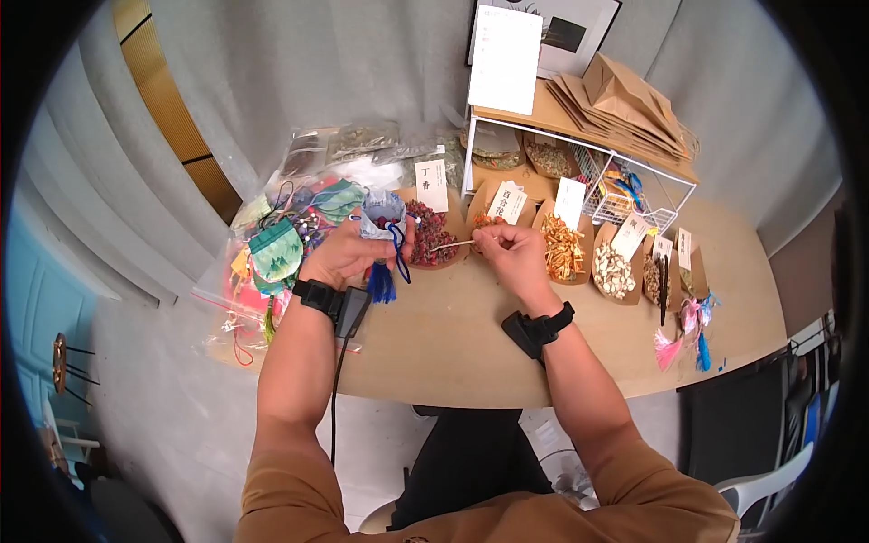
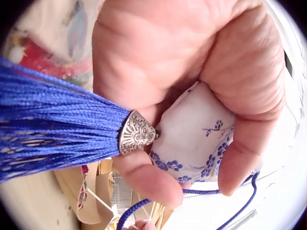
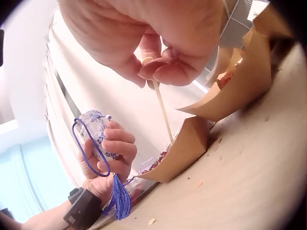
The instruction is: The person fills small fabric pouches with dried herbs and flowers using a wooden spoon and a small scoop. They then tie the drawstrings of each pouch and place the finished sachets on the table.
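My left hand (image 1: 339, 257) grips a small white drawstring pouch (image 2: 192, 132) printed with blue flowers. Its mouth is spread, and reddish bits show inside in the head view. A blue tassel (image 1: 382, 284) with a silver cap hangs from the pouch, along with a blue cord (image 2: 247, 194). Between thumb and fingers, my right hand (image 1: 514, 257) pinches a thin wooden stick (image 3: 163, 105). The stick's far end reaches into a brown paper container (image 3: 184, 151) of dried dark-red buds (image 1: 425, 237), right beside the pouch.
Rightward stand more paper containers with labels, holding orange dried strips (image 1: 563, 249) and white slices (image 1: 614, 273). Pink and blue tassels (image 1: 668, 348) lie at the right. A plastic bag of colourful sachets (image 1: 276, 249) spreads at left. Behind are a shelf (image 1: 579, 127) and a wire basket (image 1: 634, 217).
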### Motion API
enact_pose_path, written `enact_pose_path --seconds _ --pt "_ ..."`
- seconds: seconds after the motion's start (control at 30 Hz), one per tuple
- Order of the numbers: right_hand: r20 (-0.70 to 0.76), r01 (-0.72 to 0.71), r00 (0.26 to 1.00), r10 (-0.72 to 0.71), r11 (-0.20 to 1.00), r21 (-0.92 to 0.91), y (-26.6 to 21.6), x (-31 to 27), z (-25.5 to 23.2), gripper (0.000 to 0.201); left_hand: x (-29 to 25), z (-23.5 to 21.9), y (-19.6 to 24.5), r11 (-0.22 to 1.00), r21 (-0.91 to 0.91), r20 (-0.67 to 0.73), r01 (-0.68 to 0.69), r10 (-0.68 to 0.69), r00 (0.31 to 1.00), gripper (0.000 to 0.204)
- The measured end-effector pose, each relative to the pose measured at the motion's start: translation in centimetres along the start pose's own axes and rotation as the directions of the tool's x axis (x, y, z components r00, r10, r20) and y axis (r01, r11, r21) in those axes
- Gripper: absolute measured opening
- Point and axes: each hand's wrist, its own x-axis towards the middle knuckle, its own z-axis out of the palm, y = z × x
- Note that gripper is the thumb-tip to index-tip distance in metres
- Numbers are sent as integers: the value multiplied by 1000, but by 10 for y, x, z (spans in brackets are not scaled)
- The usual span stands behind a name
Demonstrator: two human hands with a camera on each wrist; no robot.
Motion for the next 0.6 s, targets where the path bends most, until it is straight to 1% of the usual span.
enact_pose_path --seconds 0.1,0.17,0.27,0.3,0.5,0.6 --pt "49 -56 997 53 996 62 -11 -4 -5 17 -1 2 1 1000 -5 -18 0 0 1000 50" --pt "102 -79 992 72 995 67 -8 -4 -6 17 -1 5 3 1000 -24 -21 11 -12 1000 47" --pt "146 -111 984 100 991 69 -5 -4 -10 18 0 8 4 1000 -20 -29 16 -17 999 48" --pt "156 -123 982 111 990 72 -5 -5 -11 18 0 2 2 1000 23 -3 11 -11 1000 52" --pt "179 -78 980 86 996 -48 -6 -5 -16 19 2 3 1 1000 8 -11 -12 12 1000 51" --pt "147 -125 981 127 992 -28 -12 -6 -17 19 3 4 1 999 23 4 -22 22 1000 49"
